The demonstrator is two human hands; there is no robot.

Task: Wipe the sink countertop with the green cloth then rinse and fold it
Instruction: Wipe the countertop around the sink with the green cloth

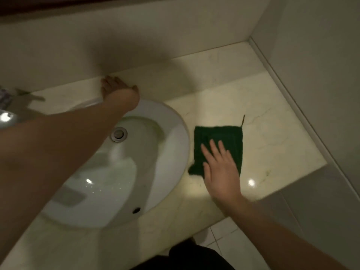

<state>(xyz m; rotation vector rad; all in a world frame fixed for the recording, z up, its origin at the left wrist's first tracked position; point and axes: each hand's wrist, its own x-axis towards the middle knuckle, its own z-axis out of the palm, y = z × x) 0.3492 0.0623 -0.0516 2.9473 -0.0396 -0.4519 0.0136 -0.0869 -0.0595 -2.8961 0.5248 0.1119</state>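
Note:
A dark green cloth (218,137) lies flat as a folded square on the pale marble countertop (272,137), just right of the white oval sink (171,133). My right hand (220,168) rests flat on the cloth's near half, fingers spread and pointing away from me. My left hand (116,88) reaches across the basin and presses flat on the counter ledge behind the sink, against the wall. It holds nothing. A thread sticks up from the cloth's far right corner.
The sink has a metal drain (118,134) and an overflow hole (136,210). A shiny metal object (7,115) sits at the far left edge. A wall (321,75) bounds the counter on the right. Tiled floor (224,236) shows below the counter's front edge.

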